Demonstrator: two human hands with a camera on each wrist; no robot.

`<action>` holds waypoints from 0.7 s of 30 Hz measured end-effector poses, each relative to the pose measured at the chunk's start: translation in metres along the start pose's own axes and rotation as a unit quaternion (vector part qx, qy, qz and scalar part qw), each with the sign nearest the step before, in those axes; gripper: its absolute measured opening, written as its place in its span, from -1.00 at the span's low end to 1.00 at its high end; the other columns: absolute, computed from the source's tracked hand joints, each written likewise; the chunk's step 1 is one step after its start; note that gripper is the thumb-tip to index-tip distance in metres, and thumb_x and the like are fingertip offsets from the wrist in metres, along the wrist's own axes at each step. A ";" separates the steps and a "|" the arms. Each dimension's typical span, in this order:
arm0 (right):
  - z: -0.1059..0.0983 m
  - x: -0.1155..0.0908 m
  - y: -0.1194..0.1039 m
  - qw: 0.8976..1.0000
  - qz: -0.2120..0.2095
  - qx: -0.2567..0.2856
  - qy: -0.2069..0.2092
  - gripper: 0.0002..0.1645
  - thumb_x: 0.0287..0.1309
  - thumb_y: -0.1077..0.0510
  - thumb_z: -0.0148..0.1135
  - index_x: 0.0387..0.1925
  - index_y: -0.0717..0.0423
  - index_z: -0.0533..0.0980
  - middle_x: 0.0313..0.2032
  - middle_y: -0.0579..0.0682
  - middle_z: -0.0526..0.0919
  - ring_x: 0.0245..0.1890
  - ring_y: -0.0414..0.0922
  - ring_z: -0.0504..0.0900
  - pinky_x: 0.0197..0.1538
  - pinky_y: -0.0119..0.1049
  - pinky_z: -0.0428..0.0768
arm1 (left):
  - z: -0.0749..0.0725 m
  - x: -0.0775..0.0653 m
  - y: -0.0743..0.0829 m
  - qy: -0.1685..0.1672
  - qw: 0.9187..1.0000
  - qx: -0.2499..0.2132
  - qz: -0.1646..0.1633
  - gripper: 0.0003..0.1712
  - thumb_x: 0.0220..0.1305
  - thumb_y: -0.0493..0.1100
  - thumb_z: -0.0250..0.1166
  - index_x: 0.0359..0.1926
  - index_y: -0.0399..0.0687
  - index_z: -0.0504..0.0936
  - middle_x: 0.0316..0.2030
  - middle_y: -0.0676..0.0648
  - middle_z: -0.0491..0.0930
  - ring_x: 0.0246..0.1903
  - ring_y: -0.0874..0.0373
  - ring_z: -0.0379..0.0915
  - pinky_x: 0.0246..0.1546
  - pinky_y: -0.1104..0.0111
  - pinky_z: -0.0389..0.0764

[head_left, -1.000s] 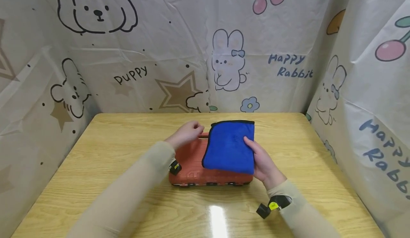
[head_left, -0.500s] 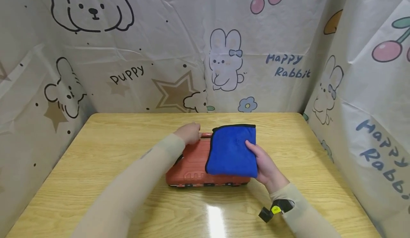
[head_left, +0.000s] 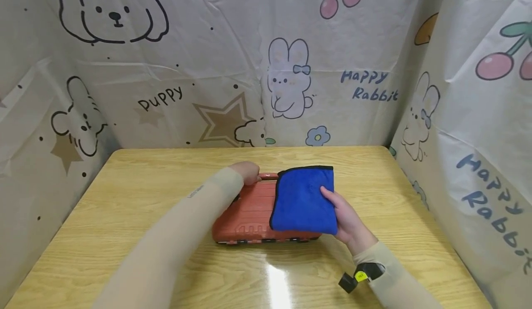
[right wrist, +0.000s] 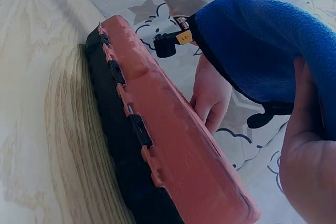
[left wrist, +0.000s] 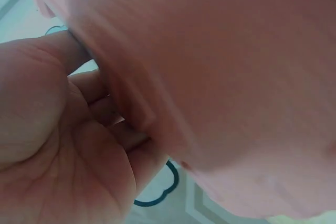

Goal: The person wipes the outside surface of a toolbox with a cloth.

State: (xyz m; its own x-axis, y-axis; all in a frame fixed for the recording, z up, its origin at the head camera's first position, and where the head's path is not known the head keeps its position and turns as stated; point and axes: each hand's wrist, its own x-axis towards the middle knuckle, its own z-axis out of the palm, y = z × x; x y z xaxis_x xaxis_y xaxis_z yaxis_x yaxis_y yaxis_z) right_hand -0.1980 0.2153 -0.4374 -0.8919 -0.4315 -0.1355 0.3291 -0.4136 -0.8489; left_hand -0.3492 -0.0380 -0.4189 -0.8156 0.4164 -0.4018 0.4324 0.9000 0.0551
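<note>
You are holding the blue cloth (head_left: pixel 305 200) in your right grip (head_left: pixel 348 221), which is pinching it between a thumb lying on its front and fingers hidden behind. The cloth, folded and edged in black, is hanging over the right part of the red case (head_left: pixel 245 214), and the right wrist view is showing a gap between the two. Your left grip (head_left: pixel 246 172) is resting at the case's far side, its fingers curling round the edge just beside the handle (head_left: pixel 269 176) (the left wrist view is too blurred for telling exactly which part they are clasping). The case is lying on the wooden tabletop (head_left: pixel 145 216), its red lid sitting on a black lower half (right wrist: pixel 136 182) and black fittings (right wrist: pixel 140 130) lining the near side. Behind the tabletop, a printed backdrop (head_left: pixel 232 55) is hanging in creases.
</note>
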 end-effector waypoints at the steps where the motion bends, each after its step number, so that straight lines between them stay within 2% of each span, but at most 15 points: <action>1: -0.001 -0.001 0.000 1.000 -0.002 0.004 0.001 -0.60 0.49 -0.12 -0.22 0.19 -0.05 0.17 -0.14 -0.19 0.65 -0.19 -0.28 0.67 -0.12 -0.37 0.64 | -0.001 0.000 0.002 0.000 1.000 0.001 0.004 -0.70 0.44 -0.06 0.09 -0.19 -0.16 0.66 -0.09 -0.11 0.66 -0.25 0.15 0.43 -0.05 0.25 0.47; 6: -0.004 -0.006 0.000 1.000 -0.008 0.021 0.004 -0.65 0.50 -0.10 -0.23 0.15 -0.06 0.22 -0.17 -0.19 0.67 -0.23 -0.28 0.68 -0.15 -0.39 0.64 | -0.001 0.006 0.006 0.006 1.000 0.004 0.015 -0.78 0.39 -0.12 0.15 -0.18 -0.15 0.64 -0.12 -0.10 0.66 -0.27 0.14 0.44 -0.09 0.26 0.48; 13: -0.010 -0.013 -0.003 0.998 0.000 0.060 0.009 -0.67 0.51 -0.06 -0.28 0.12 -0.03 0.26 -0.22 -0.15 0.69 -0.26 -0.24 0.69 -0.17 -0.37 0.64 | 0.006 0.015 0.006 0.016 1.000 -0.001 0.010 -0.86 0.36 -0.21 0.14 -0.25 -0.11 0.64 -0.16 -0.08 0.66 -0.31 0.15 0.38 -0.13 0.29 0.49; 16: -0.014 -0.017 -0.006 0.997 -0.002 0.068 0.036 -0.62 0.51 -0.08 -0.27 0.20 -0.02 0.16 -0.22 -0.16 0.68 -0.28 -0.25 0.68 -0.19 -0.38 0.64 | 0.006 0.014 0.007 0.014 1.000 -0.021 0.005 -0.85 0.37 -0.24 0.10 -0.25 -0.08 0.62 -0.16 -0.06 0.64 -0.31 0.14 0.37 -0.15 0.28 0.48; 21: -0.024 -0.023 -0.013 0.992 -0.012 0.073 0.100 -0.32 0.48 -0.12 -0.19 0.44 -0.06 -0.16 -0.09 -0.21 0.62 -0.17 -0.28 0.65 -0.10 -0.40 0.63 | 0.004 0.009 0.008 0.001 0.999 -0.039 0.003 -0.82 0.40 -0.26 0.04 -0.24 -0.03 0.59 -0.17 -0.02 0.59 -0.28 0.13 0.38 -0.18 0.28 0.46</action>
State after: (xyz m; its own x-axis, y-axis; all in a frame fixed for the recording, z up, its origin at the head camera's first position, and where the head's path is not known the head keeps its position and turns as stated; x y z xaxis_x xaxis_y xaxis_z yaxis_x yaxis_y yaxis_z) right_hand -0.1896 0.2495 -0.4358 -0.9387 -0.2594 -0.2272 0.3360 -0.5399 -0.7717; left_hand -0.3513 -0.0274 -0.4252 -0.8140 0.4218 -0.3992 0.4057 0.9049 0.1289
